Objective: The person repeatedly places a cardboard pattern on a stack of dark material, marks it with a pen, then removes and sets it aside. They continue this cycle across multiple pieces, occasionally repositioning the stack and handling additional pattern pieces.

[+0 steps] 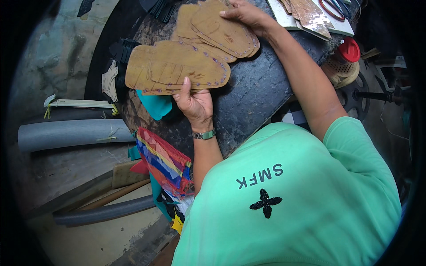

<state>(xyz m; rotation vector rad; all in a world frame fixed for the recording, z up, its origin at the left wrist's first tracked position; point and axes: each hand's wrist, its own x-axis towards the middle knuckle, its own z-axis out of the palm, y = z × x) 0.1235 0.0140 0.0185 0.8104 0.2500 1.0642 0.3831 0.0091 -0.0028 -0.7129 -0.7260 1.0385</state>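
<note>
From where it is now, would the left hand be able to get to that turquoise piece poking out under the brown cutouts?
Probably yes. The left hand grips the edge of the brown cutout stack, and the turquoise piece lies just beside it on the dark worktable. Nothing stands between them, though the hand is occupied.

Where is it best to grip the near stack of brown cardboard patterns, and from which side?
Probably at its near edge, from the person's side: the stack of patterns lies flat, and that edge overhangs the teal piece. The left hand already pinches it there, thumb on top.
</note>
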